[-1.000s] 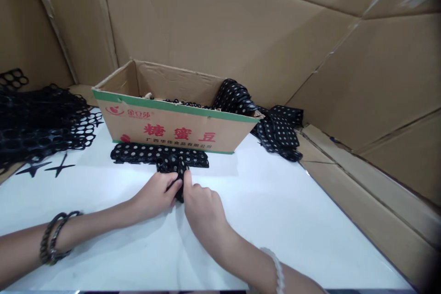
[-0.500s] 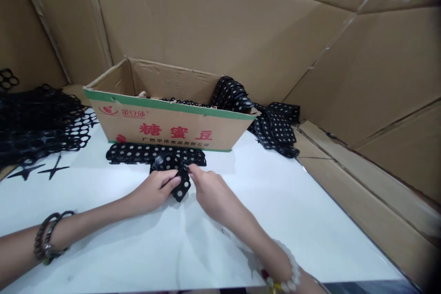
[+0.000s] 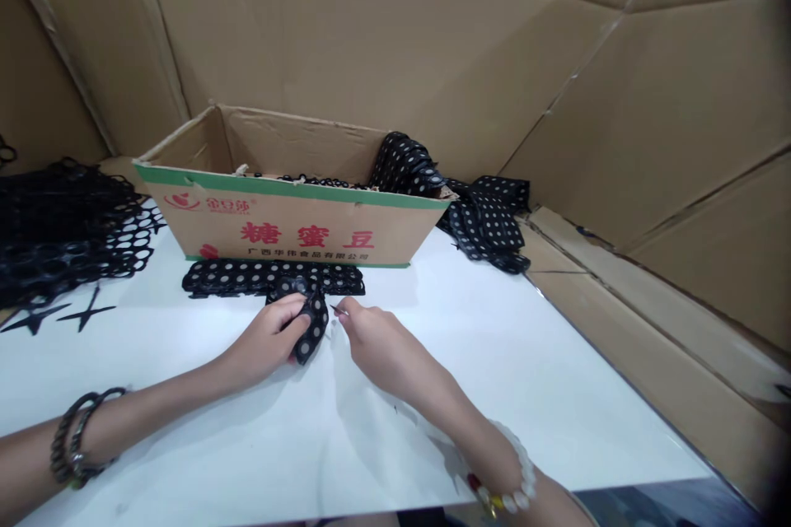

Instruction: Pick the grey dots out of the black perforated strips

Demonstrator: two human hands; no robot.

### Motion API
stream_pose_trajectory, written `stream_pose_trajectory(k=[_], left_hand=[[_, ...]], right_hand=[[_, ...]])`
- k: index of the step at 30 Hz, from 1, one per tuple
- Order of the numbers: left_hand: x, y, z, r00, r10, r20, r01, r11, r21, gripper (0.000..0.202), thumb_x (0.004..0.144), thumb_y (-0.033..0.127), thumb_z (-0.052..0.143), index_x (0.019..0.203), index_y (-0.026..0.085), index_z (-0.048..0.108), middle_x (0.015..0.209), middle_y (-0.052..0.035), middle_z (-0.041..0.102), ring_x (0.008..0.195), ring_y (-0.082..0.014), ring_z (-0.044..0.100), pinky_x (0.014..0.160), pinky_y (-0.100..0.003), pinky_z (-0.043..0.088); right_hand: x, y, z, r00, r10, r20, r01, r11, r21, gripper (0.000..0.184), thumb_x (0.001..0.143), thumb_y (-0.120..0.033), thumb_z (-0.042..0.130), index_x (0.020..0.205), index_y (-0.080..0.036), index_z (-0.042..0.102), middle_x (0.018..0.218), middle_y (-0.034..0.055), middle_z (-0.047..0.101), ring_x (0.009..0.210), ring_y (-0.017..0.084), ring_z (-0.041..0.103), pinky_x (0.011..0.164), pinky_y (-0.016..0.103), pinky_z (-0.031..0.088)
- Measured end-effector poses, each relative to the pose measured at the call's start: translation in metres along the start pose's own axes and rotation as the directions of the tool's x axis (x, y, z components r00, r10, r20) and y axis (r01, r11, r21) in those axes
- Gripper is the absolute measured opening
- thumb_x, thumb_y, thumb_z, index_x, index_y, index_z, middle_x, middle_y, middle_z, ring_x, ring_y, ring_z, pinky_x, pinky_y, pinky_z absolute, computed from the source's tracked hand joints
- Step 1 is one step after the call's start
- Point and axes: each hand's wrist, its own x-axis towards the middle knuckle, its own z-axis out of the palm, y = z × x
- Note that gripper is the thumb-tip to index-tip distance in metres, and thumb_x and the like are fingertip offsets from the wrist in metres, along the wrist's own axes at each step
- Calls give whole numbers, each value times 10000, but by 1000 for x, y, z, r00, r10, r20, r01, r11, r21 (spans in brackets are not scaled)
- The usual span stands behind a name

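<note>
My left hand (image 3: pixel 269 338) is closed on a black sheet with rows of pale round dots (image 3: pixel 315 319), thumb on top. The sheet's lower corner sticks out toward me. My right hand (image 3: pixel 380 346) pinches a small, thin, pointed metal tool (image 3: pixel 338 310); its exact kind is too small to tell. A narrow gap separates the tool's tip from the held sheet's right edge. Just beyond my hands, a row of similar black dotted strips (image 3: pixel 222 277) lies along the foot of the cardboard box (image 3: pixel 321 230).
More dotted black sheets (image 3: pixel 488 222) hang over the box's right end and heap beside it. At left is a pile of black ring-patterned netting (image 3: pixel 67 222), with two black star-shaped pieces (image 3: pixel 86 314) in front. Cardboard walls (image 3: pixel 383 41) enclose the white table (image 3: pixel 525 395).
My right hand has drawn slightly away from the dotted sheet, so the tool's tip now shows. My left hand has tipped the sheet more upright and shifted slightly left. The whole view has shifted a little.
</note>
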Motion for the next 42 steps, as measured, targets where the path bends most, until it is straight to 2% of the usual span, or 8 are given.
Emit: stream_pose_trajectory(k=[7,13,17,21,27,32,36,42], left_hand=[[1,-1,-1,999,26,-20,-24,995,95,271,842,316,352,674,161,499,811,-20,494,700,-141,491,524,-211,428],[0,-2,-1,999,42,-4,-41,992,116,285,854,305,331,654,162,475,808,-11,482,656,-125,483,520,-224,416],[-4,0,4,988,153,-16,-137,924,357,301,870,274,304,603,172,398,742,0,440,668,-133,468,597,-263,400],[-11,3,8,970,239,54,-229,807,544,270,878,234,281,641,178,397,710,-5,436,659,-142,450,607,-284,379],[-16,5,4,913,378,156,-402,762,507,249,885,187,263,739,174,464,775,-24,461,667,-129,448,608,-259,395],[-16,5,2,877,439,196,-477,747,464,249,884,173,275,707,171,450,763,-25,456,676,-131,429,623,-260,386],[-12,4,1,879,464,108,-467,795,388,274,891,211,274,675,168,435,746,-27,461,682,-141,431,626,-268,375],[-7,5,-5,923,384,-37,-361,894,265,314,904,289,283,671,163,452,711,-18,449,678,-142,427,623,-260,360]], right_hand=[[4,-3,6,1000,-4,10,5,997,-73,214,905,-229,248,869,-166,450,697,55,560,591,158,507,489,246,259],[6,-8,5,999,25,37,-19,989,-145,224,892,-201,255,969,-152,460,741,84,597,643,207,558,482,262,268],[7,-16,8,997,35,73,-20,979,-202,291,832,-126,316,1098,-109,431,812,120,620,727,255,589,512,285,324],[6,-29,15,999,18,38,-7,967,-253,414,752,-58,377,1166,-59,390,799,122,623,736,259,599,534,298,373],[5,-43,16,997,76,-13,-77,965,-250,373,758,-30,338,1115,-96,423,750,89,622,690,231,602,516,289,364],[3,-37,18,999,30,-29,-35,977,-210,420,759,-72,357,1174,-132,375,759,75,627,669,213,587,497,272,301],[4,-23,15,995,-60,-79,50,992,-112,362,793,-121,343,1144,-193,394,750,47,604,622,179,548,493,252,260],[6,-7,0,987,-50,-154,67,992,104,259,874,-187,264,1017,-246,472,689,5,553,592,134,473,527,221,280]])
